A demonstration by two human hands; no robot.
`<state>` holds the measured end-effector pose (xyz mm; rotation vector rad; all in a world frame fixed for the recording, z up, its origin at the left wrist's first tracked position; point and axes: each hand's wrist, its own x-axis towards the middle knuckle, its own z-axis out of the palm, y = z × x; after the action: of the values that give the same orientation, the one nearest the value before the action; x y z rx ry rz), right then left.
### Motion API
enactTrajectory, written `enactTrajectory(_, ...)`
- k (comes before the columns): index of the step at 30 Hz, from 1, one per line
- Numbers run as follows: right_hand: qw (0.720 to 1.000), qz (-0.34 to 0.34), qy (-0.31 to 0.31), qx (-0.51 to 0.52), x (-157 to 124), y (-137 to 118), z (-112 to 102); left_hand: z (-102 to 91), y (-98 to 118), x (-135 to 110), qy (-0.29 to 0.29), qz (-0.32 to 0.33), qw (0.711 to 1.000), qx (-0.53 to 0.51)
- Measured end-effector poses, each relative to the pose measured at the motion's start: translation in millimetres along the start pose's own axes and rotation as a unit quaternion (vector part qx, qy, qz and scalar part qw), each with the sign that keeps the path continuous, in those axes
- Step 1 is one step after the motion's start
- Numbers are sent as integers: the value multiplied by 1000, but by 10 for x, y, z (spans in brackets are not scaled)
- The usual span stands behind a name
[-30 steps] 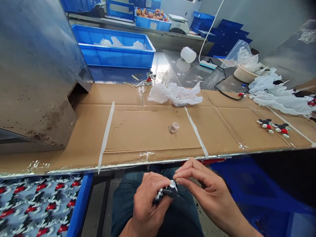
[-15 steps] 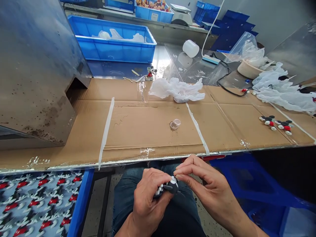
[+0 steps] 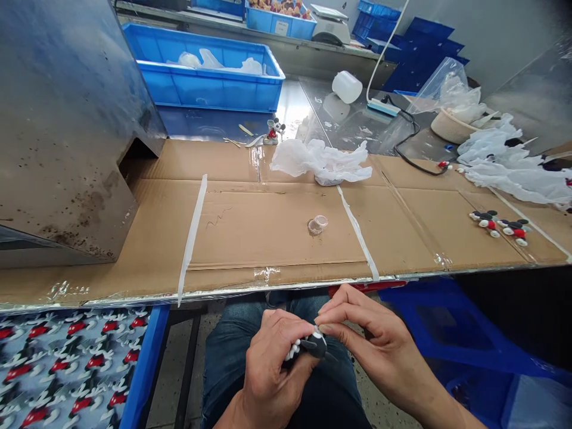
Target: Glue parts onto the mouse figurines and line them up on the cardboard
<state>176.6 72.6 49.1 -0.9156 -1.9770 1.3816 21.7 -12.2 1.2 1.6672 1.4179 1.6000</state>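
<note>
- L hand (image 3: 272,363): clenched round body of black-and-white mouse figurine (image 3: 314,345), white-tipped end poking out on the thumb side
- R hand (image 3: 375,339): thumb + index pinched on top of figurine, other fingers curled just beside; can't tell if anything thin is held btwn the fingertips
- Figurine: held in both hands above lap, over jeans (image 3: 227,322), below front edge of cardboard-covered bench (image 3: 277,232); partly hidden by fingers
- Bench edge: runs just past the fingers, btwn hands & everything on top
- On bench, nearest: small clear cups (image 3: 317,224), one leaning on the other, btwn white tape strips (image 3: 192,238)
- R side of bench: 2 finished mouse figurines (image 3: 503,226) lying side by side, near heap of white plastic film (image 3: 509,173)
- Far edge: crumpled white film (image 3: 319,162), upright mouse figurine (image 3: 273,132) behind it w/ small tools beside
- Beyond: blue crate w/ film (image 3: 205,89), white plastic bottle (image 3: 347,87), scale (image 3: 330,27)
- L: steel panel (image 3: 67,131) blocks that side of bench
- Below L: printed mouse fabric (image 3: 71,369) in blue-edged bin; below R: blue crate (image 3: 447,322) on floor
</note>
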Motion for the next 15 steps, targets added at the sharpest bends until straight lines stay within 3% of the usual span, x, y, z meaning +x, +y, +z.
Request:
enactTrajectory(8, 995, 79, -16, 59, 5, 51, -6, -25, 11, -11, -7, -35, 999, -22)
enactTrajectory(15, 997, 46, 18, 67, 2, 21, -8, -55, 18, 17, -25, -43, 998, -32)
